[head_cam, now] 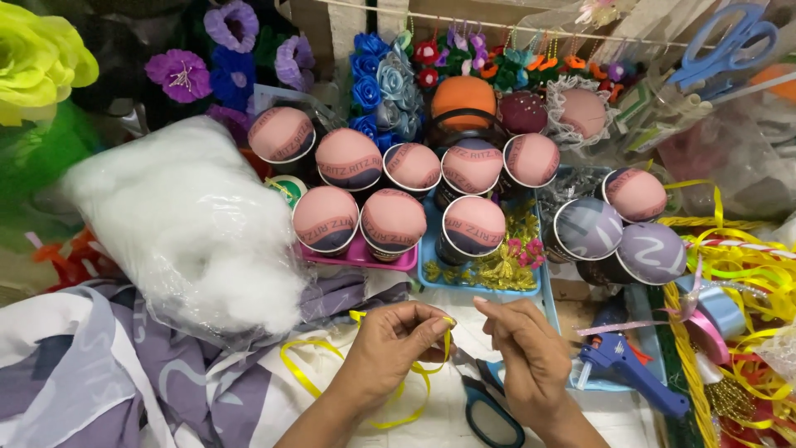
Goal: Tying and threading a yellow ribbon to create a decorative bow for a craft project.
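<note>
My left hand (394, 347) pinches a thin yellow ribbon (308, 367) between thumb and fingers near the bottom middle; the ribbon loops down over the white and purple cloth (157, 390). Just to the right, my right hand (528, 357) has its fingers curled; whether it pinches the ribbon's end I cannot tell. Blue-handled scissors (489, 413) lie under and between the two hands. Beyond the hands stand several small cups capped with pink fabric domes (393, 218), and two with grey-purple domes (652, 251).
A clear bag of white stuffing (186, 224) lies at left. A blue glue gun (626, 365) rests at right beside tangled yellow ribbons (746, 274). Fabric flowers (182, 73) and pincushions line the back. A pink tray (365, 259) and a blue tray (481, 286) hold cups.
</note>
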